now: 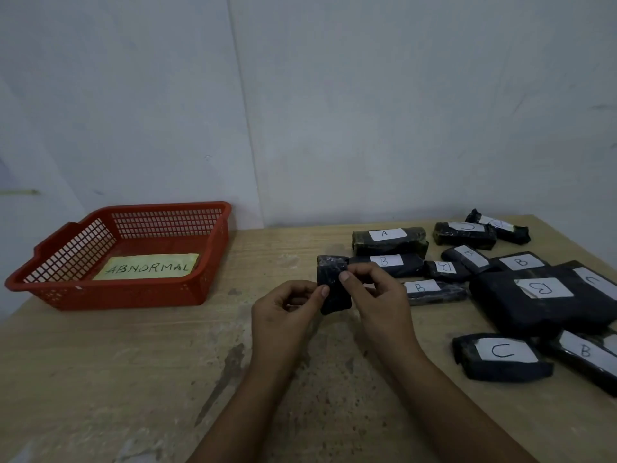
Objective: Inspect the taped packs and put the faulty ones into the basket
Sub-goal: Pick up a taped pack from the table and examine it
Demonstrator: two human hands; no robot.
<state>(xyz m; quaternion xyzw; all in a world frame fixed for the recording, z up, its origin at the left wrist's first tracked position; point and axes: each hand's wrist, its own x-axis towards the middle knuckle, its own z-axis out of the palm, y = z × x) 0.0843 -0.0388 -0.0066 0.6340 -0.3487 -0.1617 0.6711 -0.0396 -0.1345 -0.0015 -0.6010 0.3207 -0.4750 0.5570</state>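
A small black taped pack (334, 289) is held up above the table between both hands, its visible face showing no label. My left hand (287, 312) pinches its left edge with thumb and fingers. My right hand (377, 295) pinches its upper right side. The red plastic basket (66, 289) stands at the left of the table, holding only a yellow paper reading ABNORMAL (148, 267). Several more black taped packs with white lettered labels lie at the right, among them one marked A (389, 240) and one marked C (500, 357).
The wooden table (167, 379) is worn and stained in front of me. A large black pack (541, 302) lies among the smaller ones at the right. A pale wall rises directly behind the table's back edge.
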